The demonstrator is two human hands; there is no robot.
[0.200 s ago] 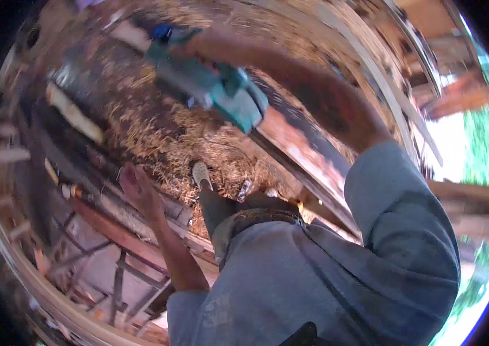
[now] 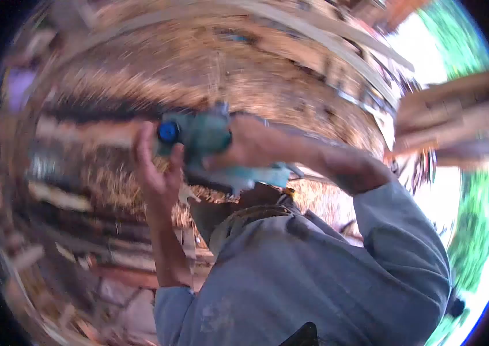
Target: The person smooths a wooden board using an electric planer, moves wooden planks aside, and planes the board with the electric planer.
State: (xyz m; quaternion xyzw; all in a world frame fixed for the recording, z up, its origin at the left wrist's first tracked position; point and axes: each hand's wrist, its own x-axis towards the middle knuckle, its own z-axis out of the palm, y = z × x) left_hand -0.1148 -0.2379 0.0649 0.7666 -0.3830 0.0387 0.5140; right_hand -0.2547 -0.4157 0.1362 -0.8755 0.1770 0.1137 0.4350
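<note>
Planer: gripped in right hand, ahead of and right of left hand. Long axis: slantwise, blue knob at left, tail rightward, nearer torso. Left hand: fingers spread, nearer the knob; contact cannot be told. Board: left of left hand's fingers.

We've got motion blur smearing the teal tool at centre, the right hand's grip too soft to read, and the purple patch at upper left unidentifiable.
</note>
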